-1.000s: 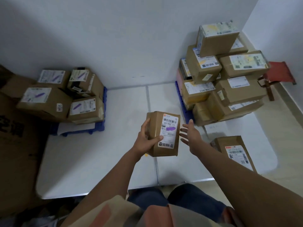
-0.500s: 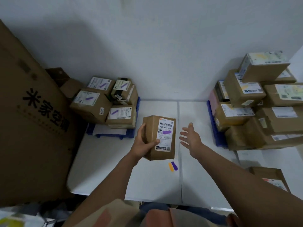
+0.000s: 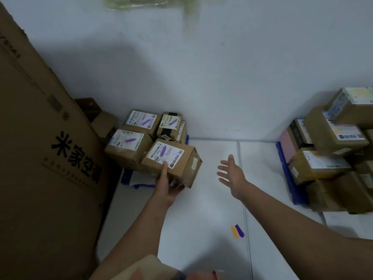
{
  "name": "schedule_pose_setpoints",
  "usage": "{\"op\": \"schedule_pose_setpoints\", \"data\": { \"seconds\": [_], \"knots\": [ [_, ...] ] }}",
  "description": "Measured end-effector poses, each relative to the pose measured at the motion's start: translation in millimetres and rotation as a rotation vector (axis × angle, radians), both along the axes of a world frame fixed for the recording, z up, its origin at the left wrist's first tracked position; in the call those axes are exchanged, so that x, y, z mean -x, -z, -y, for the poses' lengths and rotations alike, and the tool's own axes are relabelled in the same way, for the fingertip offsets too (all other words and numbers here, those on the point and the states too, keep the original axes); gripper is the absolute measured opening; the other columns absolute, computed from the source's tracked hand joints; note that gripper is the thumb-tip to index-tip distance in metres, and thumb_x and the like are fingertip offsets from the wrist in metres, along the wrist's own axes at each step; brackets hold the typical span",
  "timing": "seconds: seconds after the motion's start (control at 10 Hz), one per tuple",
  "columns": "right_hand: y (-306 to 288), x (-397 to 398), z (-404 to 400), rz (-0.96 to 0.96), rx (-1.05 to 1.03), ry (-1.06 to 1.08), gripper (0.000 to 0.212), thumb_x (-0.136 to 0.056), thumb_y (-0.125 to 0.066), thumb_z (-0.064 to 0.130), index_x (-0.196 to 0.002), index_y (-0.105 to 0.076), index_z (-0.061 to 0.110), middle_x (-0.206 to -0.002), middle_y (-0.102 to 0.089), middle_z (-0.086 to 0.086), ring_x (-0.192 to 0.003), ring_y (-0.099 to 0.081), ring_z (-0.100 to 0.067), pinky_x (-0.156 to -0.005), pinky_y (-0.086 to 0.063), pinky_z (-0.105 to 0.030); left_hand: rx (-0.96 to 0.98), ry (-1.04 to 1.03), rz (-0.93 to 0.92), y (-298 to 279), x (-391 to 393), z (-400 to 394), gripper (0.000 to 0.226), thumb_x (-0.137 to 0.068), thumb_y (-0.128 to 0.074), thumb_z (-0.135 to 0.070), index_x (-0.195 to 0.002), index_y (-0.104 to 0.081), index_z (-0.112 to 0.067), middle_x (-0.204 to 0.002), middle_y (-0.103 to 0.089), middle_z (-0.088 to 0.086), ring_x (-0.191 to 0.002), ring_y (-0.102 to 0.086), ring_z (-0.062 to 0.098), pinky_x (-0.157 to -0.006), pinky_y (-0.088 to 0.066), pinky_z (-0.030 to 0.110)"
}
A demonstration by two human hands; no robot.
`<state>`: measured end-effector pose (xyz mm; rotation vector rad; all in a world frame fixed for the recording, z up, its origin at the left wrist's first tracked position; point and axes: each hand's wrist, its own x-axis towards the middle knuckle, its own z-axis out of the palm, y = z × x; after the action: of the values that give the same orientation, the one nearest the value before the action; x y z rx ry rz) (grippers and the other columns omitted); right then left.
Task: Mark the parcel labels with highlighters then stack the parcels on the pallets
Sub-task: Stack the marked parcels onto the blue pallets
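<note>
Far left of fingers: tall cardboard carton (image 3: pixel 40 158) w/ black printed characters, leaning close beside left stack. Just beyond left fingers: purple-marked parcels (image 3: pixel 129 142) piled on blue pallet (image 3: pixel 126 177), labels up, each w/ purple streak. White sheet under pile, near pallet edge.

Left hand (image 3: pixel 168 185) gripping purple-marked parcel (image 3: pixel 171 160) from below, thumb up over label edge, remaining fingers curled under near bottom corner. Parcel tilted, label facing up, held at front of left stack; touching stack or just clear — cannot tell.

Right hand (image 3: pixel 232 174) spread wide, fingers straight, holding nothing, hovering above white floor (image 3: pixel 212 199) between both stacks. Nearer than right fingers, on floor: orange and purple highlighter swatches (image 3: pixel 237 231), side by side.

Far right of fingers: second blue pallet (image 3: pixel 286 178) w/ taller pile of parcels (image 3: pixel 333 154), labels appearing yellow-tinted; detail too blurred to confirm.

Judged step: placing marked parcel onto purple stack; marking done for this one.

Risks, as judgement:
- One-hand grip at bottom corner only; parcel tilted, so could roll off palm before landing. Right hand too far to catch.
- Landing spot at stack front edge; poor overhang could tip parcel onto floor.
- Push into neighbours could shift loose pile toward carton.
- Label could end face-down if parcel rotates on release.
</note>
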<state>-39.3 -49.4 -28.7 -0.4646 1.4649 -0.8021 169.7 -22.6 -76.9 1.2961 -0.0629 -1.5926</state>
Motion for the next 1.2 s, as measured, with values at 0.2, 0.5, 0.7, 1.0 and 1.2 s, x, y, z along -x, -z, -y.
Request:
{"op": "schedule_pose_setpoints", "data": {
  "seconds": [0.2,0.5,0.7,1.0,1.2],
  "knots": [
    [1.8,-19.5,15.7,-0.012,-0.008,0.021,0.059,-0.104,-0.028,0.051,-0.136,-0.052,0.008,-0.136,-0.056,-0.011,-0.122,-0.056,-0.028,-0.102,-0.045,-0.038,-0.051,-0.196,-0.01,5.0,-7.9,30.8,0.045,-0.093,-0.066,-0.033,-0.135,-0.05,-0.025,-0.129,-0.057,0.007,-0.114,-0.058,0.03,-0.082,-0.058,0.051],
    [7.4,-24.0,17.3,-0.016,-0.038,0.021,0.06,-0.104,-0.028,0.051,-0.141,-0.048,0.008,-0.142,-0.053,-0.012,-0.127,-0.053,-0.029,-0.108,-0.042,-0.04,-0.104,-0.212,0.041,5.5,-14.5,50.8,0.058,-0.091,-0.069,-0.027,-0.143,-0.044,-0.029,-0.14,-0.05,0.007,-0.128,-0.049,0.03,-0.073,-0.061,0.039],
    [2.8,-17.4,21.7,-0.023,-0.024,0.024,0.061,-0.104,-0.027,0.051,-0.142,-0.048,0.008,-0.141,-0.053,-0.012,-0.127,-0.053,-0.029,-0.108,-0.043,-0.04,-0.105,-0.201,0.051,2.7,-14.7,49.1,0.054,-0.094,-0.065,-0.027,-0.144,-0.043,-0.027,-0.138,-0.054,0.009,-0.118,-0.056,0.032,-0.078,-0.061,0.044],
    [0.6,-6.6,20.7,-0.021,-0.015,0.035,0.06,-0.104,-0.028,0.05,-0.141,-0.048,0.007,-0.141,-0.053,-0.012,-0.127,-0.054,-0.029,-0.109,-0.043,-0.041,-0.114,-0.201,0.101,-9.3,-9.3,42.8,0.059,-0.092,-0.069,-0.029,-0.144,-0.043,-0.031,-0.136,-0.056,0.006,-0.116,-0.059,0.031,-0.085,-0.059,0.045],
    [3.3,8.5,10.0,-0.009,-0.013,0.059,0.06,-0.104,-0.028,0.05,-0.14,-0.049,0.007,-0.14,-0.054,-0.011,-0.125,-0.055,-0.029,-0.106,-0.044,-0.039,-0.116,-0.155,0.123,-14.4,11.4,28.9,0.064,-0.089,-0.072,-0.032,-0.145,-0.042,-0.024,-0.134,-0.053,0.007,-0.109,-0.059,0.028,-0.087,-0.059,0.041]
  ]
}}
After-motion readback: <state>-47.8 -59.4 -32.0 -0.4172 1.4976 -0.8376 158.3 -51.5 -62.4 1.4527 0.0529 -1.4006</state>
